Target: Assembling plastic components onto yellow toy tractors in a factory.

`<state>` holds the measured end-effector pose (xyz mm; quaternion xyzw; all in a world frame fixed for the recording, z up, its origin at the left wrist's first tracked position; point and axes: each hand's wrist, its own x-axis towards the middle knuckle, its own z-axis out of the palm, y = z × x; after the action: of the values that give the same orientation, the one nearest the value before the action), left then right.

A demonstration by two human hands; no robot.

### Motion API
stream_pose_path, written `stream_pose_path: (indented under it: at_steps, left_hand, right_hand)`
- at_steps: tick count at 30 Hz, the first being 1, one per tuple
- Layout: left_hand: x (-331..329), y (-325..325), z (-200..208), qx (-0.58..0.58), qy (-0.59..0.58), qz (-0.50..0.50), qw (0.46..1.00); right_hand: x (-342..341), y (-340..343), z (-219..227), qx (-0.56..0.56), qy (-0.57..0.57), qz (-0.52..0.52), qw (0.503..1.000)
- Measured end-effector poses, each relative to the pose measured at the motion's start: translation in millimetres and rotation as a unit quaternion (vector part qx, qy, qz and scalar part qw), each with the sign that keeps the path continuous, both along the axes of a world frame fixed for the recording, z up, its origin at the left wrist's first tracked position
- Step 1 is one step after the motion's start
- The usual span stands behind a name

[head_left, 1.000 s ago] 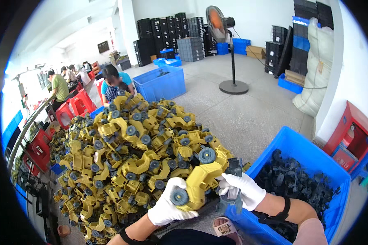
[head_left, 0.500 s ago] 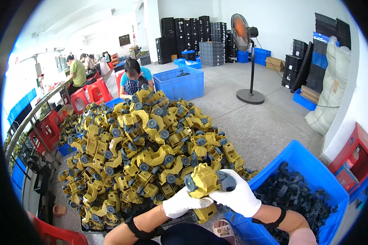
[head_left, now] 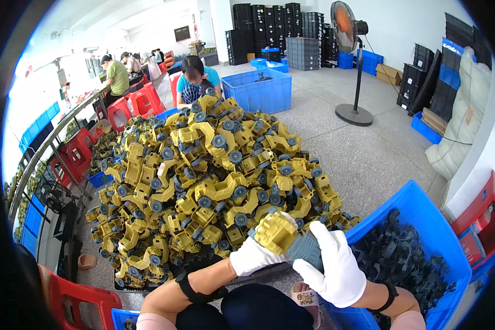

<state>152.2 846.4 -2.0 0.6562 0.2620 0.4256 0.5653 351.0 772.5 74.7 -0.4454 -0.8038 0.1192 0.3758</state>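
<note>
Yellow toy vehicle (head_left: 276, 234) appears light, rigid, best held by its body; left hand (head_left: 257, 257) grasps it, grip of right hand (head_left: 337, 275) unconfirmed.

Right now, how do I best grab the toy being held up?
Probably by its blocky grey end, coming from the right. That end is broad and juts out to the lower right of the yellow body, while the left grip takes up the lower left.

Left hand (head_left: 257, 256) holds yellow toy (head_left: 276, 233)
</note>
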Motion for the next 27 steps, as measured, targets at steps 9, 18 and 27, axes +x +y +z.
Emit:
stream_pose_path:
  at_steps: [9,18,27]
  left_hand:
    - [3,3,7,0.143,-0.083,0.01,0.986]
    - [-1,8,-4,0.223,-0.015,0.034,0.974]
    - [2,1,2,0.198,-0.01,0.038,0.979]
  right_hand:
    - [-9,-10,-12,0.066,0.022,0.008,0.998]
    - [-4,-18,-10,0.041,-0.015,0.007,0.999]
    - [5,-13,-8,0.076,-0.023,0.041,0.996]
